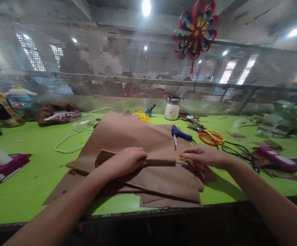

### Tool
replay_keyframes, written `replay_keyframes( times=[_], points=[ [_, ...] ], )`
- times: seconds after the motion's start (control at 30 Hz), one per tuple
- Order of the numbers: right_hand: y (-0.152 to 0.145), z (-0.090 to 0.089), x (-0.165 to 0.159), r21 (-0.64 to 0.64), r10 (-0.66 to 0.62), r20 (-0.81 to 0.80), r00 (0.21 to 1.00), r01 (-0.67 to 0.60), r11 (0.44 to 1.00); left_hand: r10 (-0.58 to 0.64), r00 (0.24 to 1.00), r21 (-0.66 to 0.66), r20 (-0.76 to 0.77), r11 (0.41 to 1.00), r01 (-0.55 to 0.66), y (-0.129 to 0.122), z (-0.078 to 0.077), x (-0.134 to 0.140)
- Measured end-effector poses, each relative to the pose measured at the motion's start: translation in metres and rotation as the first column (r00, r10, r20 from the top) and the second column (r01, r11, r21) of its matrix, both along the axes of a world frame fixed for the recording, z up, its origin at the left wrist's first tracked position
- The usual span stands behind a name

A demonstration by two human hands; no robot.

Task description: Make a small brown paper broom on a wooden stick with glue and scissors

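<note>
A narrow bundle of pleated brown paper [164, 161] lies across a stack of brown paper sheets [123, 133], its layered folds fanned at the left end. Wrapped over its middle, my left hand [131, 159] presses it down with bent fingers. Yellow string [182, 159] runs along the bundle's top edge and gathers at the right end. There my right hand [201, 155] pinches the string between thumb and fingertips; its lower fingers are partly hidden. A blue glue gun [181, 133] rests on the paper just beyond the right hand.
Red- and yellow-handled scissors [210, 136] lie right of the glue gun, near black cord. A white jar [172, 109] and a yellow string pile [143, 117] stand behind. Purple power strips lie left [12, 167] and right [276, 156]. A white cable [68, 140] loops left of the paper.
</note>
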State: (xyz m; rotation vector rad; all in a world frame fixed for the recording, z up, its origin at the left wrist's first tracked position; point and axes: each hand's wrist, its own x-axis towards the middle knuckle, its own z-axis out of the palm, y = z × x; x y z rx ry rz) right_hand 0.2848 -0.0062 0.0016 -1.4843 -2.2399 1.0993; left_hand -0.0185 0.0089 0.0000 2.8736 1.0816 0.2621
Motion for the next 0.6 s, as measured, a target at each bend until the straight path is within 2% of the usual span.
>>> replay_keyframes(
  times=[0.03, 0.07, 0.1, 0.13, 0.17, 0.23, 0.27, 0.3, 0.4, 0.5, 0.6],
  points=[
    [-0.008, 0.005, 0.002, 0.156, -0.039, 0.06, 0.997, 0.029, 0.987, 0.013, 1.0, -0.011, 0.008, 1.0, -0.013, 0.001, 0.0, 0.0],
    [-0.017, 0.01, 0.002, 0.353, -0.101, 0.097, 0.99, 0.061, 0.934, 0.03, 0.999, -0.026, 0.019, 0.999, -0.029, 0.002, -0.001, -0.001],
    [-0.029, 0.014, -0.003, 0.535, -0.155, 0.105, 0.982, 0.075, 0.842, 0.047, 0.998, -0.04, 0.031, 0.998, -0.046, 0.004, -0.002, -0.002],
    [-0.041, 0.016, -0.011, 0.646, -0.142, 0.109, 0.984, 0.039, 0.762, 0.063, 0.997, -0.049, 0.041, 0.997, -0.061, 0.006, -0.003, -0.004],
    [-0.053, 0.016, -0.022, 0.698, -0.08, 0.12, 0.99, -0.026, 0.716, 0.081, 0.996, -0.047, 0.049, 0.996, -0.079, 0.009, -0.005, -0.005],
    [-0.074, 0.011, -0.048, 0.642, 0.103, 0.242, 0.965, -0.239, 0.728, 0.117, 0.991, -0.008, 0.059, 0.993, -0.116, 0.017, -0.008, -0.01],
    [-0.081, 0.005, -0.06, 0.616, 0.151, 0.292, 0.944, -0.307, 0.726, 0.139, 0.988, 0.024, 0.067, 0.99, -0.141, 0.021, -0.009, -0.013],
    [-0.085, -0.001, -0.071, 0.619, 0.157, 0.327, 0.932, -0.336, 0.71, 0.158, 0.985, 0.046, 0.071, 0.986, -0.162, 0.024, -0.009, -0.016],
    [-0.084, -0.02, -0.084, 0.657, 0.064, 0.399, 0.915, -0.334, 0.675, 0.217, 0.973, 0.065, 0.083, 0.973, -0.222, 0.032, -0.008, -0.027],
    [-0.077, -0.032, -0.077, 0.685, 0.038, 0.448, 0.893, -0.37, 0.628, 0.262, 0.962, 0.039, 0.079, 0.963, -0.265, 0.032, 0.0, -0.036],
    [-0.073, -0.036, -0.062, 0.715, 0.03, 0.483, 0.875, -0.414, 0.563, 0.307, 0.948, 0.044, 0.079, 0.949, -0.311, 0.028, 0.01, -0.041]
  ],
)
